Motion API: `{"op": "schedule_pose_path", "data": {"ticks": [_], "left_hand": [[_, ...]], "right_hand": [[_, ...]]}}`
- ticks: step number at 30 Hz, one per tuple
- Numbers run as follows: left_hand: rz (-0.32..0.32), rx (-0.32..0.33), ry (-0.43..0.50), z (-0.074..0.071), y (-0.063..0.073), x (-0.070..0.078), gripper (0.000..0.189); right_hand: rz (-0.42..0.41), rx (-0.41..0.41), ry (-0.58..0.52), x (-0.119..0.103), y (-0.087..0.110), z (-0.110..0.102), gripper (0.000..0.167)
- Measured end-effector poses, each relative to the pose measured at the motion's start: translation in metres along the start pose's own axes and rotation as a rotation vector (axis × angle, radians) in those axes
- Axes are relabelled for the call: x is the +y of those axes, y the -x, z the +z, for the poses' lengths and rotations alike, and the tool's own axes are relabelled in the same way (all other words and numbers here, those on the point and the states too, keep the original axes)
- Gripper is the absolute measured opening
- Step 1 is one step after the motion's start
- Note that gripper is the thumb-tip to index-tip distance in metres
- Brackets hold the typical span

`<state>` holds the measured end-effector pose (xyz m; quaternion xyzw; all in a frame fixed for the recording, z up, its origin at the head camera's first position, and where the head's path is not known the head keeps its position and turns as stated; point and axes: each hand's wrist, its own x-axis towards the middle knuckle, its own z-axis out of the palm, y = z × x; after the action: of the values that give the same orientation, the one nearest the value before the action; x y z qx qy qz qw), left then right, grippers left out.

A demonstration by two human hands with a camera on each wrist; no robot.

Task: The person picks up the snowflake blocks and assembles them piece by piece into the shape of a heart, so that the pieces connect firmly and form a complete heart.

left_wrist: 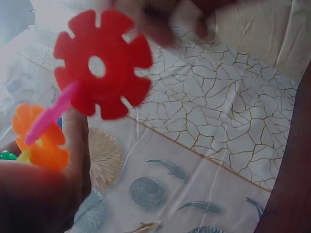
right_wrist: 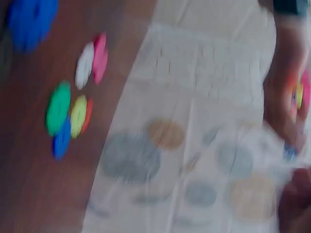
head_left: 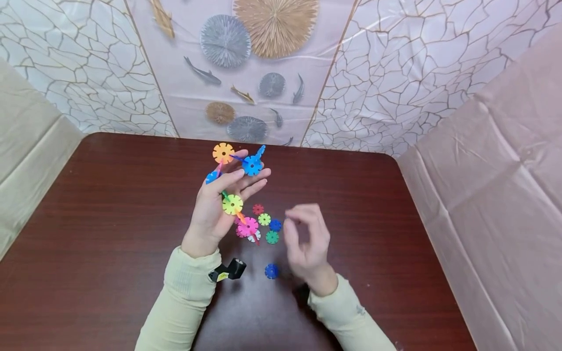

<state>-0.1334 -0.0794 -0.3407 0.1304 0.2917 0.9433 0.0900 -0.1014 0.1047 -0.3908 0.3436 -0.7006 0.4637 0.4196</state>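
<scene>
My left hand [head_left: 210,212], palm up with its fingers spread, holds a chain of slotted flower-shaped plastic discs between thumb and fingers. An orange disc [head_left: 223,153] and a blue disc [head_left: 252,165] of the chain sit up by the fingers. Down along the palm side hang a yellow disc [head_left: 232,204] and a pink disc [head_left: 248,226]. Close up in the left wrist view, a red disc [left_wrist: 121,63] joins a magenta one [left_wrist: 53,112] at the chain's end. To the right, my right hand [head_left: 309,241] is loosely bent, a gap between thumb and forefinger, nothing visible in it.
Several loose discs lie between the hands on the dark brown table [head_left: 373,219], among them a red one [head_left: 258,208] and a green one [head_left: 272,237]. One dark blue disc [head_left: 271,271] lies apart, nearer the body. Patterned cloth [head_left: 373,73] hangs behind the table.
</scene>
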Motion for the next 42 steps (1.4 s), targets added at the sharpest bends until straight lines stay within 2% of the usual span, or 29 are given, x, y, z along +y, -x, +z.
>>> {"op": "schedule_pose_path", "data": {"ticks": [1, 2, 4, 5, 7, 8, 10, 18, 22, 26, 33, 37, 39, 42], "left_hand": [[-0.006, 0.015, -0.012, 0.0, 0.0, 0.001, 0.032], [-0.014, 0.028, -0.022, -0.001, 0.0, 0.001, 0.032], [-0.033, 0.044, -0.042, 0.0, 0.001, 0.002, 0.031], [-0.042, 0.05, -0.054, 0.0, 0.001, 0.002, 0.032], [-0.053, 0.06, -0.078, 0.0, 0.001, 0.001, 0.032], [-0.057, 0.064, -0.085, 0.001, 0.001, 0.0, 0.033], [-0.062, 0.069, -0.1, 0.002, 0.001, -0.002, 0.035], [-0.052, 0.097, -0.153, 0.003, 0.001, -0.007, 0.041], [-0.035, 0.122, -0.192, 0.002, 0.002, -0.007, 0.037], [-0.016, 0.148, -0.229, 0.003, 0.003, -0.007, 0.034], [-0.004, 0.176, -0.278, 0.006, 0.004, -0.007, 0.037], [0.007, 0.179, -0.278, 0.007, 0.004, -0.007, 0.041], [0.01, 0.179, -0.273, 0.007, 0.003, -0.006, 0.043], [0.011, 0.176, -0.279, 0.007, 0.005, -0.005, 0.043]], "right_hand": [[0.137, -0.068, 0.054, 0.009, 0.001, -0.004, 0.016], [0.282, -0.174, 0.127, 0.018, 0.002, -0.007, 0.014], [0.536, -0.473, 0.305, 0.034, 0.006, -0.013, 0.018], [0.611, -0.631, 0.378, 0.042, 0.008, -0.014, 0.022], [0.686, -0.883, 0.459, 0.055, 0.014, -0.013, 0.029], [0.707, -0.963, 0.464, 0.06, 0.017, -0.012, 0.032], [0.727, -1.032, 0.463, 0.068, 0.023, -0.008, 0.035], [0.744, -1.043, 0.504, 0.082, 0.033, 0.0, 0.023], [0.783, -1.074, 0.47, 0.085, 0.031, -0.001, 0.02], [0.813, -1.072, 0.402, 0.089, 0.031, -0.002, 0.013], [0.858, -1.073, 0.349, 0.094, 0.031, 0.0, 0.028], [0.894, -1.087, 0.314, 0.096, 0.028, -0.002, 0.026], [0.919, -1.039, 0.252, 0.097, 0.023, -0.006, 0.023], [0.937, -0.847, 0.104, 0.095, 0.012, -0.015, 0.019]]}}
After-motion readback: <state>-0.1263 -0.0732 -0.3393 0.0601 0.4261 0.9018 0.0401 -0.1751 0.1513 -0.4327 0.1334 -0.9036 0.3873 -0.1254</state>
